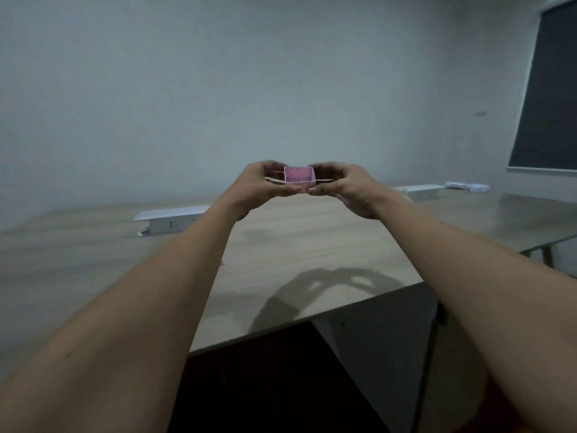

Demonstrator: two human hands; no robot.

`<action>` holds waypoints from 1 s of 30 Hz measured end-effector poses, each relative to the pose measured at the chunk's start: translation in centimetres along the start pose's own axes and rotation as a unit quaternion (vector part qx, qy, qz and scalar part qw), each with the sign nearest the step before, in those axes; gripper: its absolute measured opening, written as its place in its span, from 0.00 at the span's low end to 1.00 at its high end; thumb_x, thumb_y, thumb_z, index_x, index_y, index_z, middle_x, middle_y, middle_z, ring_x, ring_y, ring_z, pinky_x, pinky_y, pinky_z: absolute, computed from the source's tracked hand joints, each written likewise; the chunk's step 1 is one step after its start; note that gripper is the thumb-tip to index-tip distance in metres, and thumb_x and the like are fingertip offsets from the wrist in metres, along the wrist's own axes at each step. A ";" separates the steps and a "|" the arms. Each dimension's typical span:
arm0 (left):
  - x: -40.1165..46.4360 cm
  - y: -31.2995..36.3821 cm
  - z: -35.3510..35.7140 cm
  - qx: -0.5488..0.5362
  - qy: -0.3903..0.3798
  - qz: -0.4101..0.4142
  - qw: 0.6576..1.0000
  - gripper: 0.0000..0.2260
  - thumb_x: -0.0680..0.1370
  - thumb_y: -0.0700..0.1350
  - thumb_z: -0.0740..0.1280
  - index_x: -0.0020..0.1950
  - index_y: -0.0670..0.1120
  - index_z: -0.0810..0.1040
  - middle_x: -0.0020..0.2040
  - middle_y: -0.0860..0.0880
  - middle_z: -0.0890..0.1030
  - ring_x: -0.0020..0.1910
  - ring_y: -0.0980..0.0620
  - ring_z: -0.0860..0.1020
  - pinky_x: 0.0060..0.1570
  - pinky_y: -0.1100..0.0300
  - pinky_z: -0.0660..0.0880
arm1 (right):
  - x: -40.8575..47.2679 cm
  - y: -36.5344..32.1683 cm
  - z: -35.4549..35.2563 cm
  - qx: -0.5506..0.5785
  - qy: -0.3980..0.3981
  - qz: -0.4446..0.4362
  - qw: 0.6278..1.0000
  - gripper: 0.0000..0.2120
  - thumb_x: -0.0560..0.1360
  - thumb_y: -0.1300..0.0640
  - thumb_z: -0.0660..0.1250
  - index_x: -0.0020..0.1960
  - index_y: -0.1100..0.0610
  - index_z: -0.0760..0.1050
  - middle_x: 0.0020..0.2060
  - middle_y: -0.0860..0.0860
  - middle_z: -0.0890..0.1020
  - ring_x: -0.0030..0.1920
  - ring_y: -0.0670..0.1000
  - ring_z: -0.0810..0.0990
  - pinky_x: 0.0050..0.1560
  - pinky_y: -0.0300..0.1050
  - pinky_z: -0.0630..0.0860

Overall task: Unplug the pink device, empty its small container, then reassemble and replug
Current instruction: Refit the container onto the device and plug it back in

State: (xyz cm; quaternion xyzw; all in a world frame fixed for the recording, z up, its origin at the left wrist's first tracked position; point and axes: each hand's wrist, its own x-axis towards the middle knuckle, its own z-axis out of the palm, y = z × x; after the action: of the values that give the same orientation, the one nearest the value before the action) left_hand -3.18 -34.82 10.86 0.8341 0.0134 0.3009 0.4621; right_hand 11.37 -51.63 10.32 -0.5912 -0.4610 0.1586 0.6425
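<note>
A small pink rectangular container (298, 175) is held up in the air above the table, its open side turned toward me. My left hand (258, 186) pinches its left end and my right hand (345, 185) pinches its right end. Both arms are stretched out in front of me. The inside of the container looks pink and bare, though it is small and dim. The pink device itself is not in view.
A long wooden table (312, 245) lies under my hands, its near edge running diagonally. A white power-outlet box (170, 220) with a raised lid stands on it at the left. Another white box (418, 188) and white items (468, 185) sit far right. A dark window blind (549, 95) hangs at right.
</note>
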 end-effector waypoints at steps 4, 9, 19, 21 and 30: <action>-1.6 -1.6 -5.8 0.032 0.045 -0.025 0.998 0.24 0.69 0.47 0.80 0.64 0.44 0.81 0.54 0.49 0.86 0.53 0.52 0.85 0.57 0.57 0.79 | 3.6 0.3 5.6 0.010 -0.052 -0.010 0.999 0.25 0.69 0.75 0.73 0.64 0.64 0.77 0.56 0.61 0.84 0.56 0.55 0.84 0.62 0.47 0.79; -4.2 -4.1 -11.0 0.054 0.081 -0.069 0.993 0.25 0.70 0.45 0.80 0.64 0.42 0.80 0.54 0.47 0.86 0.53 0.51 0.85 0.53 0.61 0.80 | 6.9 2.5 11.8 0.030 -0.099 -0.001 0.995 0.27 0.69 0.74 0.74 0.66 0.66 0.76 0.57 0.61 0.84 0.58 0.55 0.84 0.62 0.46 0.79; -8.7 -11.1 -16.8 0.057 0.176 -0.149 0.971 0.21 0.73 0.44 0.77 0.64 0.41 0.80 0.58 0.45 0.85 0.47 0.54 0.80 0.42 0.63 0.75 | 9.6 9.7 19.1 -0.041 -0.122 0.015 0.992 0.30 0.67 0.62 0.80 0.68 0.61 0.77 0.61 0.52 0.83 0.63 0.50 0.81 0.68 0.49 0.75; -9.5 -12.6 -17.8 0.058 0.188 -0.162 0.967 0.22 0.73 0.44 0.77 0.65 0.41 0.80 0.58 0.45 0.85 0.47 0.54 0.80 0.40 0.63 0.73 | 9.7 11.0 19.6 -0.062 -0.123 0.018 0.990 0.29 0.68 0.60 0.80 0.67 0.59 0.78 0.62 0.51 0.83 0.64 0.50 0.80 0.67 0.48 0.75; -12.9 -17.7 -19.3 0.051 0.162 -0.237 0.957 0.15 0.75 0.41 0.75 0.60 0.43 0.81 0.48 0.49 0.84 0.44 0.53 0.78 0.40 0.62 0.72 | 9.9 14.2 19.8 -0.072 -0.146 0.030 0.986 0.28 0.69 0.59 0.79 0.68 0.58 0.78 0.65 0.51 0.81 0.64 0.50 0.80 0.65 0.46 0.76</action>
State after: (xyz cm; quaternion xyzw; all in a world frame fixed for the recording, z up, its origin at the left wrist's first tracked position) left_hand -19.15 -13.87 -1.69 0.7699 0.3007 0.3124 0.4682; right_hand 5.96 -28.49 -0.99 -0.6196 -0.5420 0.2285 0.5197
